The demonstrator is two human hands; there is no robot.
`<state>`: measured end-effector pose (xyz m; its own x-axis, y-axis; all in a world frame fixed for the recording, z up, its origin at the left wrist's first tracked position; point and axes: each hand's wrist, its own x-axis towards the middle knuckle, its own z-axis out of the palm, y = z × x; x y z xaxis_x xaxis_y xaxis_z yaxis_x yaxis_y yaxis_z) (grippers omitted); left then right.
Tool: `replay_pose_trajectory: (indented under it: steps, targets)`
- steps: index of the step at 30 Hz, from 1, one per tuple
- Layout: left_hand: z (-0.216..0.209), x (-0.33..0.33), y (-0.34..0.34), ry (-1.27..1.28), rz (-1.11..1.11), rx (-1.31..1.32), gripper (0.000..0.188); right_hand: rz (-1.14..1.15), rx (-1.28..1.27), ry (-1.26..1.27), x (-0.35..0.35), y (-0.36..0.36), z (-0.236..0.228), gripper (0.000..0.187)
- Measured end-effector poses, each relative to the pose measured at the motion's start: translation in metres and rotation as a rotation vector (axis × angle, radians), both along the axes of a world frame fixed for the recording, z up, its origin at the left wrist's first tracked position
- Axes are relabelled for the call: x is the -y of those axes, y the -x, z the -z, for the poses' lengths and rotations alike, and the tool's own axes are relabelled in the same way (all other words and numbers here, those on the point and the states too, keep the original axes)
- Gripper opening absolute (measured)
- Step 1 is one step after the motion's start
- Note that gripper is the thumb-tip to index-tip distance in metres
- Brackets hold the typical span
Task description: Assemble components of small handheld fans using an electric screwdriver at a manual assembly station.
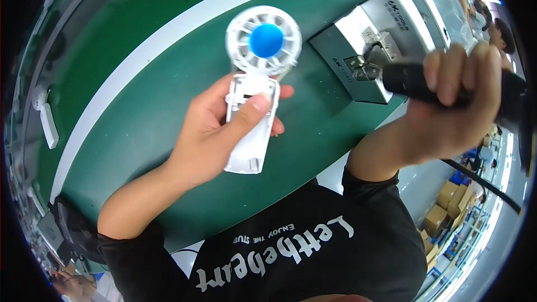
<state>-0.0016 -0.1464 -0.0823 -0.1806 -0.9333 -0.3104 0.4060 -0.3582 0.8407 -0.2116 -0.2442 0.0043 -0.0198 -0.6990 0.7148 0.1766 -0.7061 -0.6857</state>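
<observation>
The fan head (265, 41) is joined, the handle (249, 144) seems not yet covered; left hand (212, 126) pinches it, right hand (454, 103) curls fingers round black tool (408, 82).

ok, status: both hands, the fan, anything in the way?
Left hand holding blue-centred white fan. Right hand gripping black tool, apart from the fan. Grey-and-white box at the tool's front end; contact unclear.

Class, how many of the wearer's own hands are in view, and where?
2: left hand at centre, holding the white fan; right hand at right, gripping the black tool.
</observation>
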Motion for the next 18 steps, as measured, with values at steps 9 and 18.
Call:
replay_pose_trajectory:
  steps: [9,18]
  targets:
    - [0.008,-0.004,0.002,0.026,0.081,-0.061,0.031,-0.499,0.332,-0.139,-0.051,-0.034,-0.017,0.022]
    - [0.009,-0.005,0.021,0.107,0.011,0.095,0.028,-0.402,0.224,-0.105,-0.058,-0.062,0.009,0.023]
